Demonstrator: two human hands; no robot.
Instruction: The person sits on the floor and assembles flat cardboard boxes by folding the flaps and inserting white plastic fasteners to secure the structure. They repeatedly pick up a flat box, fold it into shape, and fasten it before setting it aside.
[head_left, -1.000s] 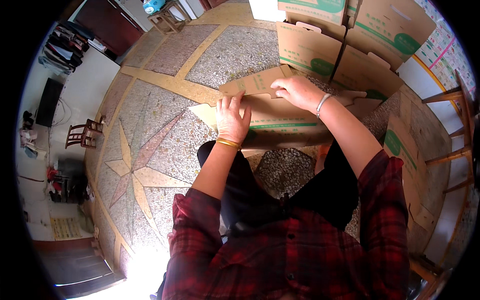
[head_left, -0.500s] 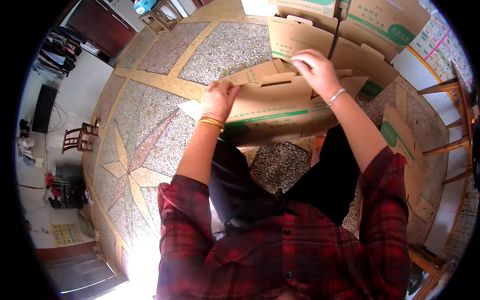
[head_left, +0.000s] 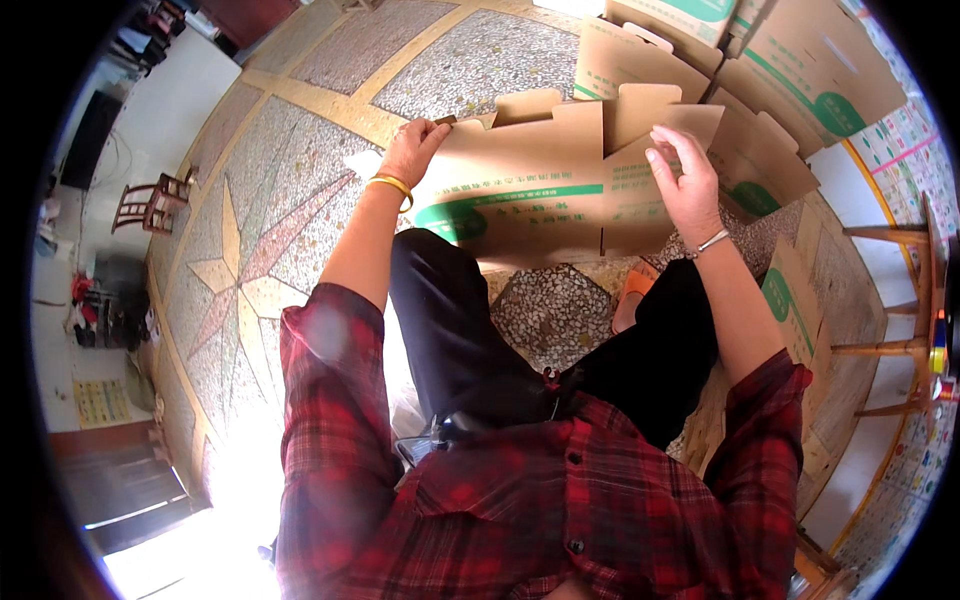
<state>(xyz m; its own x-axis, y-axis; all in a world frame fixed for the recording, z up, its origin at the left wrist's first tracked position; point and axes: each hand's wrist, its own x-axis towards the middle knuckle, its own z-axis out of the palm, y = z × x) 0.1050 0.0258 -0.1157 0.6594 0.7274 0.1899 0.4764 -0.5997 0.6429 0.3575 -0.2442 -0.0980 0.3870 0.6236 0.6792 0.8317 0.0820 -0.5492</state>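
Note:
In front of my knees stands a brown cardboard box (head_left: 530, 165) with green print, its top flaps sticking up. Pinched at its upper left corner is my left hand (head_left: 415, 148), a gold bangle at the wrist. My right hand (head_left: 688, 185), with a silver bangle, is raised before the right-hand panel of the box. Its fingers are a little apart and hold nothing; whether they brush the cardboard I cannot tell. A vertical crease runs between the front panel and the right-hand panel.
More open cardboard boxes (head_left: 815, 75) stand at the far right. A flat cardboard piece (head_left: 790, 300) lies beside my right forearm. Wooden legs of furniture (head_left: 880, 348) line the right wall. A small wooden chair (head_left: 150, 205) stands at the left on the patterned stone floor (head_left: 290, 170).
The box has opened out, its right panel swinging apart from the front one and a flap rising. My right hand has come down and right off the top edge; my left keeps its corner, shifted left.

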